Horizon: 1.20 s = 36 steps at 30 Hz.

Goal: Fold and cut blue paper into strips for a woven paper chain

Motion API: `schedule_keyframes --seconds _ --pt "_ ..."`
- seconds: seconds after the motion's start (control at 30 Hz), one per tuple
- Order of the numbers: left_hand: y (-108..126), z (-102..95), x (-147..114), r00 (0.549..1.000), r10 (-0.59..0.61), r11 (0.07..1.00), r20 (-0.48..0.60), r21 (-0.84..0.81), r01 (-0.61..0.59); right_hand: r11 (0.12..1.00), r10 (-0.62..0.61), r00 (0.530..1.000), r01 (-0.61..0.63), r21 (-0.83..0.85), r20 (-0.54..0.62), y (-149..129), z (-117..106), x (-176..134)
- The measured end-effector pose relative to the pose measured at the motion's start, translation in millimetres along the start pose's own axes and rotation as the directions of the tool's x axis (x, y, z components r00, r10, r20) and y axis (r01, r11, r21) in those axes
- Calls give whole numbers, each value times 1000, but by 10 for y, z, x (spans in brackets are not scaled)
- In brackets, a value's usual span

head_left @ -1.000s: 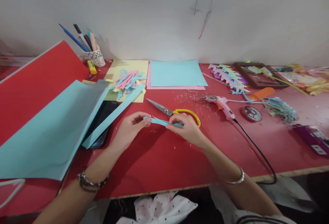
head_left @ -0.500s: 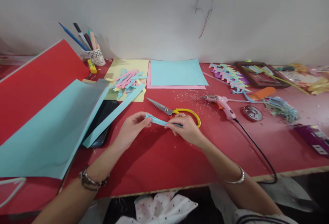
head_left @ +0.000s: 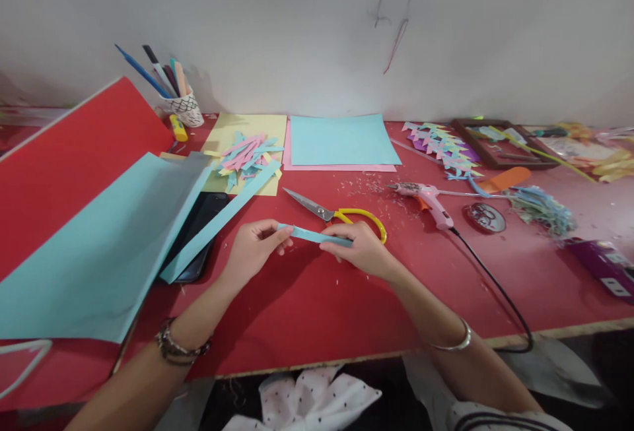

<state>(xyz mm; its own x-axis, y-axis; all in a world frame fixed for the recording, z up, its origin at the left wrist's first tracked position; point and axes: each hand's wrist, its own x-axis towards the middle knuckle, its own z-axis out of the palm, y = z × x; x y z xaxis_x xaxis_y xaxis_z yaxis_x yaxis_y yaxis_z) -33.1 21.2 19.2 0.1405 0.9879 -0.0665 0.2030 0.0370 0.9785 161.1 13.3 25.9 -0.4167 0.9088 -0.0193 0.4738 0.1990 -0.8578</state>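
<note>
A narrow light-blue paper strip is stretched between my two hands above the red table. My left hand pinches its left end between thumb and fingers. My right hand grips the other end, and a bit of the strip shows past the thumb. Just behind the right hand lies a pair of scissors with yellow handles, its blades pointing left. A longer blue paper strip rests across a black phone to the left of my left hand.
Cut pastel strips are piled on yellow paper. Blue sheets lie at the back. Rightward are a pink glue gun with a cord, a round tape roll and a brown frame. A pen cup stands back left.
The strip between my hands now looks flatter and straighter, with more of it showing. My left hand has shifted slightly left; the things on the table stay put.
</note>
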Motion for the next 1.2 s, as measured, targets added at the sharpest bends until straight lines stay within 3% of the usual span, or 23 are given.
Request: schedule_keyframes --seconds 0.27,0.57,0.87,1.07,1.2 --pt "-61 -31 28 1000 19 998 -4 -56 -20 1000 14 999 -13 -13 37 11 -10 -4" --pt "-34 -57 22 997 38 998 -73 53 -34 999 46 999 -46 7 22 22 -20 0" --pt "21 -113 45 990 6 1000 -143 -24 -10 998 52 984 -47 34 -169 60 -148 -4" --pt "45 -130 73 976 -26 997 -216 -82 9 943 206 960 -144 301 -188 88 -203 2" --pt "27 -128 87 966 -16 997 -259 -80 -5 884 238 951 -128 451 -197 108 -218 16"
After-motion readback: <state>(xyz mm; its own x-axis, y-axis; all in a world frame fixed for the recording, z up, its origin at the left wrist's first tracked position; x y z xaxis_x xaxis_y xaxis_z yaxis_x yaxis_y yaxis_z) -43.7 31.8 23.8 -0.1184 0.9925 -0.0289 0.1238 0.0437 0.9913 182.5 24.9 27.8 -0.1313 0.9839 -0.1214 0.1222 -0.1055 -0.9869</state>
